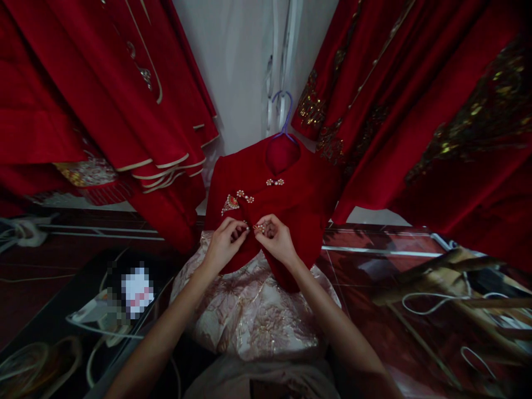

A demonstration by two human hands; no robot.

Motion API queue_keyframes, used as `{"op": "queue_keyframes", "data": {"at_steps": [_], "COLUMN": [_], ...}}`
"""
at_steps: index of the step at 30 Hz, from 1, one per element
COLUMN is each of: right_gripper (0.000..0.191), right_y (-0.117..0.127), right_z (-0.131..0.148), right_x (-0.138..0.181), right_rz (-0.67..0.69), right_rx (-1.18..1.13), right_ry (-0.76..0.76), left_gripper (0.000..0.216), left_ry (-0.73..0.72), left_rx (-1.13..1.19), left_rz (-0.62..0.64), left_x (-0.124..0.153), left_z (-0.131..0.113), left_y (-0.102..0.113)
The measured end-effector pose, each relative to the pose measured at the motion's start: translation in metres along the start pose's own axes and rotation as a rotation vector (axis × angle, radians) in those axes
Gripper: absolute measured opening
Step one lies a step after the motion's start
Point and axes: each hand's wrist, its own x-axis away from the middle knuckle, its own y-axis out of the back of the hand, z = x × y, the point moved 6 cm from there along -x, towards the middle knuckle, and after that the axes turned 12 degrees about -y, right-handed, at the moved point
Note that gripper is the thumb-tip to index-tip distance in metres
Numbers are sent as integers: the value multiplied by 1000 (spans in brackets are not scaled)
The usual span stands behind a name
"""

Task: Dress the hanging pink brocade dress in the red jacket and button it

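Note:
A small red jacket (299,199) hangs in front of me on a purple hanger (287,113), above a pale brocade skirt (261,316). My left hand (228,241) is closed in a pinch at one front edge of the jacket, on a small beaded piece partly hidden by the fingers. Opposite it, my right hand (276,237) pinches a beaded fastener (260,228) on the other edge. A small gap separates the two hands. Higher up, another beaded fastener (275,182) spans the neck opening, and a jewelled ornament (231,203) decorates the chest.
Long red garments hang at the left (158,111) and right (386,138), with metallic embroidery. Behind the jacket is a pale wall (241,72). A dark surface with cables (110,327) lies at lower left; wooden pieces (440,277) and white cords lie at lower right.

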Motion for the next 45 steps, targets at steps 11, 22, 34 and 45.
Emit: {"op": "queue_keyframes", "data": {"at_steps": [11, 22, 34, 45], "right_gripper": [13, 14, 20, 10], "right_y": [-8, -14, 13, 32], "right_z": [-8, 0, 23, 59], "right_x": [-1, 9, 9, 22], "right_rz": [-5, -72, -204, -211], "right_rx": [156, 204, 322, 328], "right_ry": [104, 163, 124, 193], "left_gripper": [14, 19, 28, 16], "left_ry": [274, 329, 128, -31], "left_rx": [333, 398, 52, -164], "left_rz": [-122, -178, -27, 38], "left_x": [4, 9, -5, 2], "left_z": [8, 17, 8, -14], "left_y": [-10, -17, 13, 1]}}
